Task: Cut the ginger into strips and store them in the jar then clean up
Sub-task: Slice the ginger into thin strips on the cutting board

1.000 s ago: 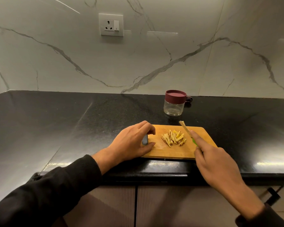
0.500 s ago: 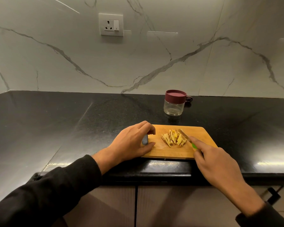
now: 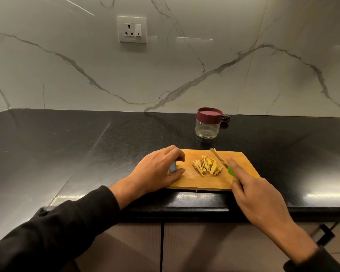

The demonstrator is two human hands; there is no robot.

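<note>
A pile of yellow ginger strips point(image 3: 207, 166) lies in the middle of a wooden cutting board point(image 3: 241, 165) near the counter's front edge. My right hand point(image 3: 257, 201) is shut on a knife point(image 3: 219, 158) with a green handle; its forefinger lies along the blade, which touches the right side of the pile. My left hand point(image 3: 157, 170) grips the board's left end, around its grey handle. A small glass jar point(image 3: 207, 124) with a maroon lid on stands behind the board, apart from it.
The black stone counter point(image 3: 86, 150) runs left and right, with a marble wall behind it. A wall socket point(image 3: 132, 29) sits high on that wall. Cabinet doors point(image 3: 194, 248) and a dark handle point(image 3: 325, 233) are below the counter's edge.
The knife blade swept left into the ginger and pushed the strips into a tighter pile. My left hand has stayed on the board's left end.
</note>
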